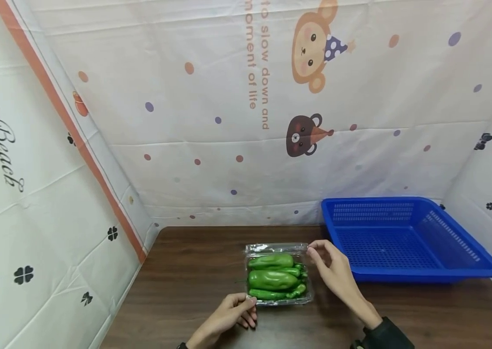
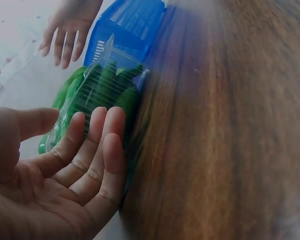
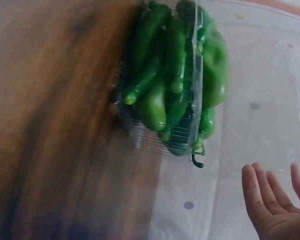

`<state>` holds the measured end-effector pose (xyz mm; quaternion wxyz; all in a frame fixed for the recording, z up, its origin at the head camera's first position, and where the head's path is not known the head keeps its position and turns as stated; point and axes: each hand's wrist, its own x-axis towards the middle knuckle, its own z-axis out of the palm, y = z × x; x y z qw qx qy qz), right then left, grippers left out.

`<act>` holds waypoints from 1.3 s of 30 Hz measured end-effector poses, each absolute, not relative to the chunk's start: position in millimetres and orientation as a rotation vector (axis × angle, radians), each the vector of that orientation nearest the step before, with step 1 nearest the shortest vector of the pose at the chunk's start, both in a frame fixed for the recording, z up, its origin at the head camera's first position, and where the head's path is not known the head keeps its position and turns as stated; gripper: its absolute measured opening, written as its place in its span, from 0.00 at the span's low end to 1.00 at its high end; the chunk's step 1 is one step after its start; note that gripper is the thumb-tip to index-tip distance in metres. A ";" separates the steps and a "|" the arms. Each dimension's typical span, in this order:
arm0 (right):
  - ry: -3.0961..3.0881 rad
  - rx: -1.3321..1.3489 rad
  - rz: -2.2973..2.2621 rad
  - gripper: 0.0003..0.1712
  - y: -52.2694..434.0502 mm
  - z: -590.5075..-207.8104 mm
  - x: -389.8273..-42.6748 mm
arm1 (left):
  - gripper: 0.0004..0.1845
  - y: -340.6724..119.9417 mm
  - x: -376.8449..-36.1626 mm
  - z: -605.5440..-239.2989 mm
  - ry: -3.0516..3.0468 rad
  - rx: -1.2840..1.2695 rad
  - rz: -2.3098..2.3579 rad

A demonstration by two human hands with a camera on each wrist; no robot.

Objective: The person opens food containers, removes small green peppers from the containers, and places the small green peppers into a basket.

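Note:
A clear plastic box of green peppers (image 1: 277, 274) lies on the dark wooden table (image 1: 185, 291), near its middle. My left hand (image 1: 248, 308) rests at the box's near left corner with the fingers almost straight; in the left wrist view the fingertips (image 2: 102, 125) touch the box's (image 2: 100, 90) side. My right hand (image 1: 315, 252) is at the far right corner, fingers loosely extended and gripping nothing. In the right wrist view that hand (image 3: 275, 200) hangs open just off the box (image 3: 175, 85). The left wrist view also catches the right hand (image 2: 65, 35) beyond the box.
A blue perforated plastic basket (image 1: 424, 276) with nothing in it stands at the table's back right, close to my right hand, and shows as the basket (image 2: 130, 25) behind the box. Printed white cloth (image 1: 228, 145) walls the table at the back and on both sides.

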<state>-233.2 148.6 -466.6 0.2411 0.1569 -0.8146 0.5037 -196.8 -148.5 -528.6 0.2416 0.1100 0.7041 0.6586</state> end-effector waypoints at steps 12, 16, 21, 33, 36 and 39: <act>-2.296 0.361 1.412 0.19 160.5 -478.8 -220.0 | 0.25 -149.0 -197.3 -530.2 1.934 0.391 1.766; -2.322 0.326 1.439 0.17 167.2 -483.5 -207.4 | 0.23 -164.9 -199.2 -524.4 2.024 0.446 1.720; -2.335 0.304 1.446 0.15 172.9 -485.6 -198.5 | 0.18 -177.5 -210.1 -518.4 2.113 0.270 1.897; -2.375 0.288 1.375 0.15 176.4 -491.7 -178.8 | 0.72 -171.5 -240.8 -540.4 2.141 0.804 1.541; -2.402 0.312 1.319 0.14 178.3 -485.8 -179.5 | 0.72 -172.9 -243.7 -544.2 2.164 0.787 1.603; -2.410 0.340 1.308 0.14 178.3 -479.7 -180.8 | 0.70 -172.0 -245.6 -543.7 2.195 0.764 1.616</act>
